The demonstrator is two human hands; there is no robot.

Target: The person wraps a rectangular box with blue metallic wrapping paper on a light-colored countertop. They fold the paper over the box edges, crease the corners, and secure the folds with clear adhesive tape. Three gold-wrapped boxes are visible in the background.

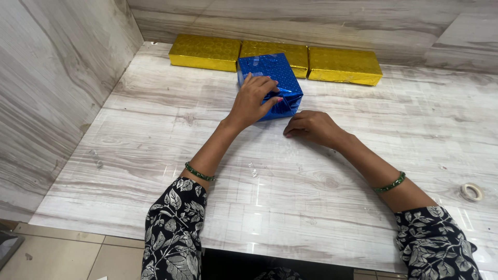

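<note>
**Pressing Down the Fold on the Blue Box**

The blue box (273,83) sat at about 12 o'clock from the person, far up the table (155,171). It was wrapped in shiny paper. Right behind it, touching or nearly so, stood a row of three gold boxes (207,52) against the wall.

The left hand (252,101) lay on the near end of the blue box. Its fingers were spread and bent over the top, and the thumb pushed on the folded paper at the side — holding the flap down. The right hand (311,127) rested on the table at about 1 o'clock, just beside the box. It was loosely curled, and I could not tell if it held anything.

A roll of tape (471,192) lay far off at 3 o'clock.

To do this fold well, I think the left hand should press flat and firm, so the crease stays sharp and the shiny paper does not pop open.
</note>
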